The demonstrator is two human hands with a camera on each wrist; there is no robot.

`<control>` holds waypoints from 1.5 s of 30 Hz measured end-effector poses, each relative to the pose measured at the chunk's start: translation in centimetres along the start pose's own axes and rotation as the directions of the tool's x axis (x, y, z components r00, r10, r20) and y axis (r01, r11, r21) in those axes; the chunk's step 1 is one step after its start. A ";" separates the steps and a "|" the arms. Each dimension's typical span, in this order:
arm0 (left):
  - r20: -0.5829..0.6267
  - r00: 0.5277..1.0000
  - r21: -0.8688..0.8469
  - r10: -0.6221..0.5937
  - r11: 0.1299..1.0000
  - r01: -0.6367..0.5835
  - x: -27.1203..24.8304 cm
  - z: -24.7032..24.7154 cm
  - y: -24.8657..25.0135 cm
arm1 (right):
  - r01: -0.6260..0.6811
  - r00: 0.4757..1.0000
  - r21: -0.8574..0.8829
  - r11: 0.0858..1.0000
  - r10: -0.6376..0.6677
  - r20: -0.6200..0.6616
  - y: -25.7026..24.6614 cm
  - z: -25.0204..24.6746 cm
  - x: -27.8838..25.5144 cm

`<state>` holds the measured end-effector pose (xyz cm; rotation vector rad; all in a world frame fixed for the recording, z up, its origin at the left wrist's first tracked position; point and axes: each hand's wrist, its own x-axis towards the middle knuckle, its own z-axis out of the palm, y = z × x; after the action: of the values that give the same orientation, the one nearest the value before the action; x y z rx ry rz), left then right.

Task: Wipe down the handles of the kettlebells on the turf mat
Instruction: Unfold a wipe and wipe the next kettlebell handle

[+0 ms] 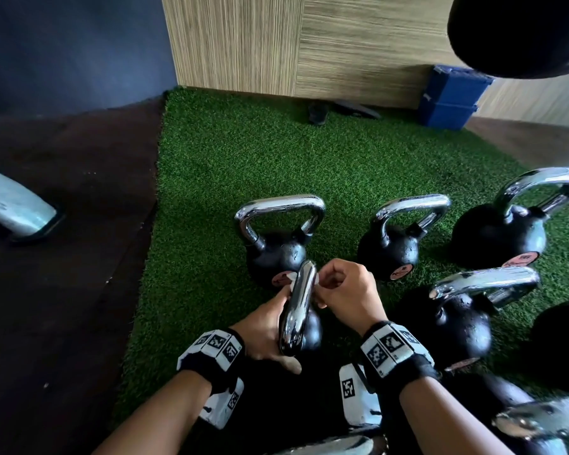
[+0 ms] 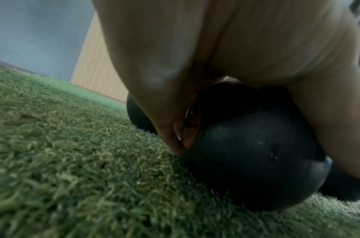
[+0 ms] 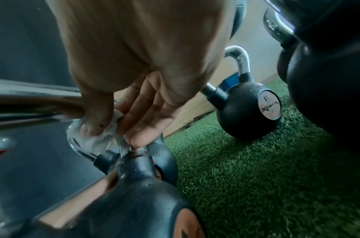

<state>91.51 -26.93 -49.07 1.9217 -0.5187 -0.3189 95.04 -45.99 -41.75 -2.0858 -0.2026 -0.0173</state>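
Observation:
Several black kettlebells with chrome handles stand on the green turf mat (image 1: pixel 243 159). The nearest kettlebell (image 2: pixel 256 161) is between my hands, its chrome handle (image 1: pixel 298 307) pointing away from me. My left hand (image 1: pixel 266 326) grips that handle from the left, thumb at its near end. My right hand (image 1: pixel 339 290) pinches a white wipe (image 3: pixel 97 136) against the handle's far bend, thumb on one side and fingers on the other. In the right wrist view the right hand (image 3: pixel 116 133) presses the wipe just above where the handle meets the ball.
Other kettlebells stand behind (image 1: pixel 278 231), to the right (image 1: pixel 395 241) (image 1: pixel 506 231) and close right (image 1: pixel 463 313). A blue box (image 1: pixel 450 96) sits by the wooden wall. Dark rubber floor (image 1: pixel 63 290) and a grey metal leg (image 1: pixel 14 205) lie left of the mat.

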 end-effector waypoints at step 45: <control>-0.265 0.962 0.451 -0.058 0.875 0.178 -5.9 -6.2 8.5 | 0.221 0.916 -0.726 0.651 0.118 0.384 -7.7 -5.2 -2.7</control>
<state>87.44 -21.89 -38.91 2.4355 -0.3300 -0.0250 91.62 -47.05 -32.80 -2.9284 -0.5960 0.3599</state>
